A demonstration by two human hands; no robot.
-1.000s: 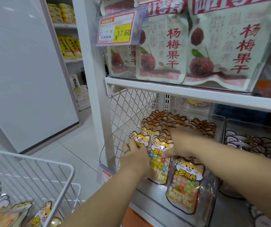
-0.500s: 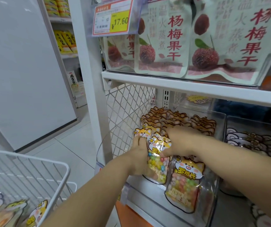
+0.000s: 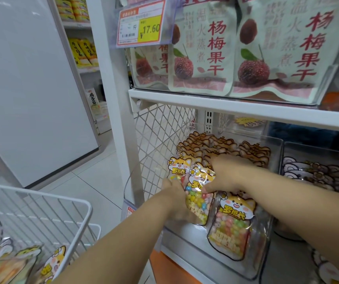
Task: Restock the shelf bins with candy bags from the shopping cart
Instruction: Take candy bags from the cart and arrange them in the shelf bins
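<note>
Shop shelving (image 3: pixel 226 107) rises ahead; at the front-left corner of the clear bin (image 3: pixel 185 238) the left hand (image 3: pixel 174 194) grips 1 candy bag (image 3: pixel 197 193) by its left side while the right hand (image 3: pixel 231 177) pinches its top, thumb in front, fingers behind. Both forearms reach down, probably keeping it upright to slot before the row (image 3: pixel 215 144); more bags (image 3: pixel 55 261) wait in the shopping cart (image 3: pixel 41 196).

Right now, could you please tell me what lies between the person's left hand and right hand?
In the head view, two cartoon-dog candy bags stand between the left hand and the right hand, in the clear bin.
</note>
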